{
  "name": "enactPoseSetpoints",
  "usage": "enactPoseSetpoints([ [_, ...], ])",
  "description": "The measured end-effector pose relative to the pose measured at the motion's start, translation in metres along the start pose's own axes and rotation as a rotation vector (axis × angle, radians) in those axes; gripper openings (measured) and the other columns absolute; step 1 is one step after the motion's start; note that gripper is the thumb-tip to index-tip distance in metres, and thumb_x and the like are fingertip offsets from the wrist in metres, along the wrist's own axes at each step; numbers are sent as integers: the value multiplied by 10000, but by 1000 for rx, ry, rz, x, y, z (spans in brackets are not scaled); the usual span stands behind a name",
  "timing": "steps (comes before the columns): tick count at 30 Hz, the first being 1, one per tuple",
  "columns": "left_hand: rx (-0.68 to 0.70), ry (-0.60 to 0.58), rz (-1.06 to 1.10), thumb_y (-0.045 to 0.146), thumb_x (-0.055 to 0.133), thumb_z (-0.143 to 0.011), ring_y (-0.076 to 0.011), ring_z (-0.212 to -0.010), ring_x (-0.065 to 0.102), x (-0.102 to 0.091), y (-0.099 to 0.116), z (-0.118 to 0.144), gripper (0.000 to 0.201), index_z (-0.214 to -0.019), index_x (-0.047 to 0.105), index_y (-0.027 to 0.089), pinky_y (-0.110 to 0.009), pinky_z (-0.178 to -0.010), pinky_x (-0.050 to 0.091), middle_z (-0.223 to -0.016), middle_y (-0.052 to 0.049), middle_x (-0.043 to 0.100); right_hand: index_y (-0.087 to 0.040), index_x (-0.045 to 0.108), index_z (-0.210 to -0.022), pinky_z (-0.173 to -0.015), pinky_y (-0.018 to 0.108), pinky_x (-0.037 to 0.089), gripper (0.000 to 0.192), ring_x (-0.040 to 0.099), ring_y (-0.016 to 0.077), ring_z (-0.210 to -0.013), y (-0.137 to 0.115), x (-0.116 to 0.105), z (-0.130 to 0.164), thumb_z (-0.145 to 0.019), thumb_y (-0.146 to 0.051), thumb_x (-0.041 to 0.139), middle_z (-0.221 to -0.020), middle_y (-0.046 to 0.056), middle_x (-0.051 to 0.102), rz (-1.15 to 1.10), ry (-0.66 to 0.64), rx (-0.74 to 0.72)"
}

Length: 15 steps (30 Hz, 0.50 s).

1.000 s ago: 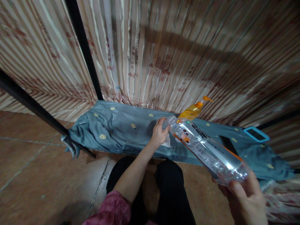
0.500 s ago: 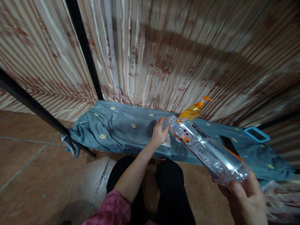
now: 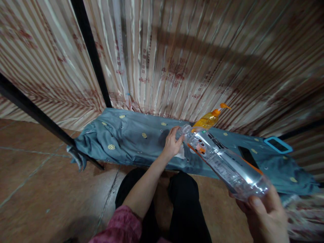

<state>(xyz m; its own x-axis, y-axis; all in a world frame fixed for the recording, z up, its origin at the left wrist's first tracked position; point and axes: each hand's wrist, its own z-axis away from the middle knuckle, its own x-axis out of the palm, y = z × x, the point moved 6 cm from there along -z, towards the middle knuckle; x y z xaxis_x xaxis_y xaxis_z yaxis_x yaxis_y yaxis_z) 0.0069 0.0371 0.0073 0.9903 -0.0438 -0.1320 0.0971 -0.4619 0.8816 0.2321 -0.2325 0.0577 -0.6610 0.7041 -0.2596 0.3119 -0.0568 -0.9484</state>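
A large clear plastic bottle (image 3: 222,158) with a grey, black and orange label is held tilted, its base toward me on the right and its neck up to the left. My right hand (image 3: 265,212) is closed around the base. At the neck, my left hand (image 3: 172,143) has its fingers closed on clear plastic by the mouth; whether that is a separate piece I cannot tell. Just behind the neck stands a yellow pump bottle (image 3: 206,120) with an orange pump, partly hidden. Something white (image 3: 180,153) lies under my left hand.
A blue-grey cloth with yellow pineapple prints (image 3: 131,145) covers a low, narrow bench. On its right lie a dark flat object (image 3: 246,157) and a blue-framed object (image 3: 278,145). Black metal bars (image 3: 37,111) rise at the left. A striped curtain (image 3: 177,67) hangs behind, above brown floor tiles (image 3: 50,195).
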Motion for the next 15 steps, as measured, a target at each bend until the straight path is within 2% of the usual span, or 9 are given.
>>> enactPoseSetpoints([
  [4, 17, 9, -4, 275, 698, -960, -321, -1341, 686, 0, 1, 0, 372, -1319, 653, 191, -506, -1209, 528, -1394, -162, 724, -270, 540, -1633, -599, 282, 493, 959, 672, 282, -990, -9, 3, 2, -795, -602, 868, -1537, 131, 615, -57, 24, 86],
  [11, 17, 10, 5, 294, 702, -963, -321, -1343, 685, 0, 0, 0, 380, -1323, 656, 183, -497, -1211, 526, -1398, -167, 722, -273, 530, -1640, -658, 309, 544, 1026, 674, 326, -1089, -14, 6, 5, -752, -627, 902, -1543, 136, 612, -83, 17, 136],
  [15, 8, 0, -4, 310, 698, -966, -331, -1356, 677, 0, 0, 0, 398, -1336, 650, 170, -508, -1219, 520, -1417, -181, 713, -288, 542, -1631, -826, 377, 596, 950, 647, 380, -1272, -12, 5, 4, -800, -602, 881, -1566, 126, 607, -67, -6, 61],
])
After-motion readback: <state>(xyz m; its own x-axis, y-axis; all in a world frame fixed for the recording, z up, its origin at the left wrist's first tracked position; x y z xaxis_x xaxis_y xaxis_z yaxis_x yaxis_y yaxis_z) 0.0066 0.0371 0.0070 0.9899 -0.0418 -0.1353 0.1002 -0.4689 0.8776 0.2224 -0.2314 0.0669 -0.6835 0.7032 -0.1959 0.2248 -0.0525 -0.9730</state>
